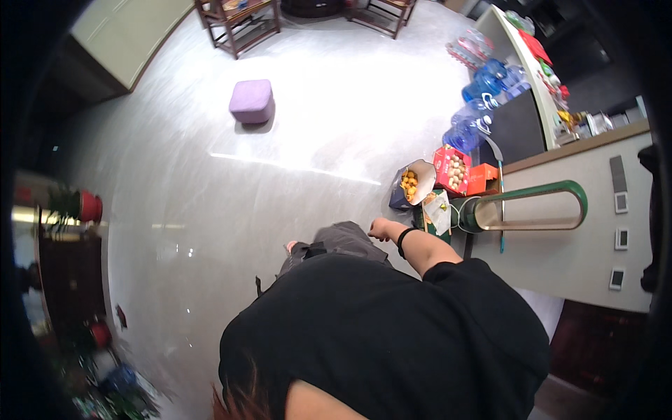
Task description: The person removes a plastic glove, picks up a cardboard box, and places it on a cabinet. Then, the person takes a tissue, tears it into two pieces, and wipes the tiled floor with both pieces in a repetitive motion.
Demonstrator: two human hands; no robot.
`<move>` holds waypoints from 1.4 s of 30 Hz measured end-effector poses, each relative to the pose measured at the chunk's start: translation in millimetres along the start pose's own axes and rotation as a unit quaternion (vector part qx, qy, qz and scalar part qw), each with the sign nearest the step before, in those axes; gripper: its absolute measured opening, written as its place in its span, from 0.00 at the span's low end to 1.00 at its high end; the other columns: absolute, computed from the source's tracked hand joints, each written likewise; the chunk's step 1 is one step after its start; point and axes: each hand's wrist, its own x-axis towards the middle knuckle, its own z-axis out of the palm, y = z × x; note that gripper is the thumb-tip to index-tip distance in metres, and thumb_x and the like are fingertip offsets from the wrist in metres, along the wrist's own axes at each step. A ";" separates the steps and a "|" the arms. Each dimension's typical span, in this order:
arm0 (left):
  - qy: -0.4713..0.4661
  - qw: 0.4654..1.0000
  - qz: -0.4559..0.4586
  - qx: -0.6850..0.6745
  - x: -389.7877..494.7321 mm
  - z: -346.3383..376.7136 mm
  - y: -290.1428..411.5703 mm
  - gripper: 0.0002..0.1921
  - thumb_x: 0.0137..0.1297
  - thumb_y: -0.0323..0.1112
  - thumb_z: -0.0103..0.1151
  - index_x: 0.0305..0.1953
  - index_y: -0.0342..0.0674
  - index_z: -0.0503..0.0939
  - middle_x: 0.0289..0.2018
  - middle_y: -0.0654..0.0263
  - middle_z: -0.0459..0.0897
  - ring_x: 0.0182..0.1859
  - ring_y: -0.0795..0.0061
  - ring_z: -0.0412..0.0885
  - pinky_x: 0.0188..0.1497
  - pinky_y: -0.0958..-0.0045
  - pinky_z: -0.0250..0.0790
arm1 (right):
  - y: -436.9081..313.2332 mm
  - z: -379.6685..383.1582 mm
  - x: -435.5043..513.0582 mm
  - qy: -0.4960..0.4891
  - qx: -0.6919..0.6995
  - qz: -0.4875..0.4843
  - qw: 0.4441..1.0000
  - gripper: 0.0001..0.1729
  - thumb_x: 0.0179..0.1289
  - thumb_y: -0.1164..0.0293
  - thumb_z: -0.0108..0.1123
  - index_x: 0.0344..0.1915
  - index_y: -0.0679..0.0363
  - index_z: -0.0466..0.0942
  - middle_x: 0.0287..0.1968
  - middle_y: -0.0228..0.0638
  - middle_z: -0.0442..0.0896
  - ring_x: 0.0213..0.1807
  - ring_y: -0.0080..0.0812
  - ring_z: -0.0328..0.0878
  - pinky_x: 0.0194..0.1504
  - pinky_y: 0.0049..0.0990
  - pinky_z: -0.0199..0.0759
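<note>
My right hand (380,230) hangs beside the leg of my grey trousers (346,239), with a black band (403,242) around the wrist. Its fingers look curled; at this size I cannot tell whether they hold anything. Near it stands a green box (442,236) with white paper (438,211) on top. Just beyond is an open dark-blue carton (400,198) of orange fruit (409,184). A red carton (443,165) of round pale brown items (456,174) sits beside it. My left hand is out of view; bare skin of an arm shows at the bottom edge.
A green bladeless fan (577,202) and an orange box (480,178) stand along the right wall. Large blue water bottles (464,135) line the counter (546,126). A purple stool (252,100) stands on the glossy floor (315,184). Wooden chairs (239,26) are farther off; potted plants (90,206) stand left.
</note>
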 end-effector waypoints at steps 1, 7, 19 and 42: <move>0.000 1.000 0.011 0.010 17.1 -25.3 34.7 0.10 0.57 0.36 0.53 0.36 0.37 0.78 0.23 0.66 0.78 0.27 0.78 0.75 0.26 0.77 0.65 | -8.4 -3.4 -3.9 0.032 0.070 -0.025 0.997 0.16 0.58 0.64 0.52 0.37 0.64 0.79 0.28 0.35 0.81 0.25 0.31 0.79 0.26 0.30 0.77; 0.038 0.994 0.099 -0.004 106.2 -111.1 269.4 0.10 0.58 0.36 0.51 0.38 0.37 0.77 0.24 0.67 0.77 0.26 0.79 0.75 0.24 0.79 0.63 | -52.2 -45.0 1.2 0.155 0.290 0.031 0.944 0.14 0.59 0.64 0.49 0.31 0.64 0.77 0.26 0.37 0.81 0.24 0.29 0.80 0.24 0.30 0.75; 0.019 0.999 0.049 0.011 120.4 -53.6 523.1 0.08 0.58 0.33 0.49 0.34 0.37 0.77 0.22 0.64 0.77 0.23 0.76 0.74 0.24 0.76 0.65 | -229.2 -385.6 127.1 0.077 0.164 0.019 0.983 0.15 0.59 0.63 0.51 0.27 0.64 0.77 0.22 0.38 0.80 0.20 0.31 0.77 0.21 0.30 0.73; 0.106 0.943 0.287 0.132 378.1 -176.4 1227.7 0.14 0.53 0.40 0.55 0.22 0.34 0.78 0.17 0.57 0.77 0.21 0.68 0.74 0.26 0.64 0.64 | -524.4 -780.0 172.1 0.120 0.252 -0.007 0.960 0.17 0.60 0.63 0.54 0.43 0.65 0.77 0.31 0.39 0.81 0.27 0.33 0.79 0.25 0.32 0.76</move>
